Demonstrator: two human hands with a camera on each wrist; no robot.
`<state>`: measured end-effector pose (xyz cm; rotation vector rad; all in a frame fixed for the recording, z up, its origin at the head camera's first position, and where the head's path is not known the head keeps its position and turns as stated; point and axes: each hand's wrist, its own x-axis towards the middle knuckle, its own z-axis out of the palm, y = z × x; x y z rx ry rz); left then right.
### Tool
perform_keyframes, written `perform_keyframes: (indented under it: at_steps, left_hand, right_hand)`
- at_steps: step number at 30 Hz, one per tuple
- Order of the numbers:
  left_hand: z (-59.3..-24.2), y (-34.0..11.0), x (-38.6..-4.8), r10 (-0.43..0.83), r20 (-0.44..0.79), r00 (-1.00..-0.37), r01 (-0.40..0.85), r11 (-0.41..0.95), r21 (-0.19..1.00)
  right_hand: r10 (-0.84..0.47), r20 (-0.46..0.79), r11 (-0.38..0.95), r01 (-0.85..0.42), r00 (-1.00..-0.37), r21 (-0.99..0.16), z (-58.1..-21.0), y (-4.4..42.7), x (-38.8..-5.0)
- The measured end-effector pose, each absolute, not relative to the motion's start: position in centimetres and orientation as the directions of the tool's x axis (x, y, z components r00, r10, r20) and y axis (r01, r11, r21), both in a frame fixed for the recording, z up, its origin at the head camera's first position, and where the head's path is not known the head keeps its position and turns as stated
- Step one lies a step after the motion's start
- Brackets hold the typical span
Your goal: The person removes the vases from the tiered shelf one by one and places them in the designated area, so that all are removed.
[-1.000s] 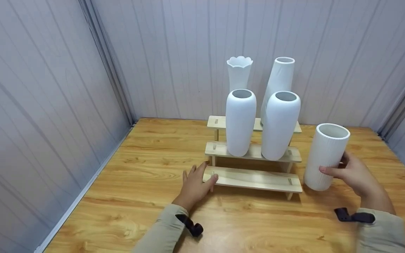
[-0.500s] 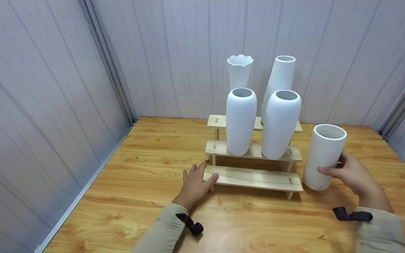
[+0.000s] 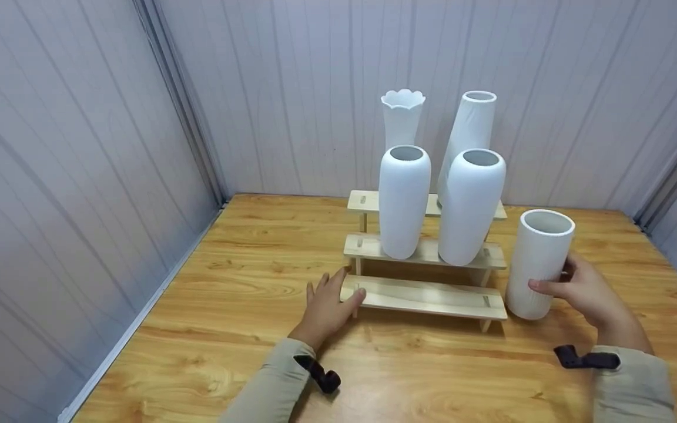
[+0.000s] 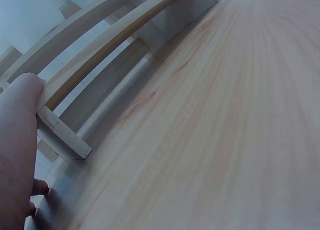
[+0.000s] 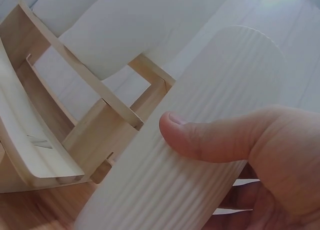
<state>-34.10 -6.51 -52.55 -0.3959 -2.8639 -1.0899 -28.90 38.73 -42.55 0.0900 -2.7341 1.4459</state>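
Observation:
My right hand [image 3: 594,294] grips a white ribbed cylindrical vase [image 3: 541,264], with the thumb across its near side and fingers behind. The vase stands nearly upright just right of a three-tier wooden stand [image 3: 426,296]; whether its base touches the table I cannot tell. At the left end of the lowest shelf, my left hand [image 3: 327,308] holds the stand, thumb over the front edge and index finger at the back corner. In the left wrist view, the thumb [image 4: 25,98] lies against the shelf's end. The right wrist view shows the ribbed vase [image 5: 200,165] beside the stand.
Two smooth white vases, a left one [image 3: 404,202] and a right one [image 3: 471,208], stand on the middle shelf. Behind them on the top shelf are a scalloped-rim vase [image 3: 402,120] and a tapered vase [image 3: 472,126]. Pale panel walls [image 3: 291,100] enclose the wood-grain table [image 3: 244,294].
My right hand and the ribbed vase have shifted slightly left toward the stand, the vase's rim more than its base. The left hand stays in place on the stand.

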Motion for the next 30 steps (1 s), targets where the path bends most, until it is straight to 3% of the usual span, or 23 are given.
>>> perform_keyframes:
  at_steps: [30]
  left_hand:
    - [-52.6,-6.5,-34.1,0.223,0.166,-0.961,0.276,0.705,0.654]
  right_hand:
    - [-0.02,0.065,0.459,-0.067,-0.998,-0.886,-44.1,38.9,-29.6]
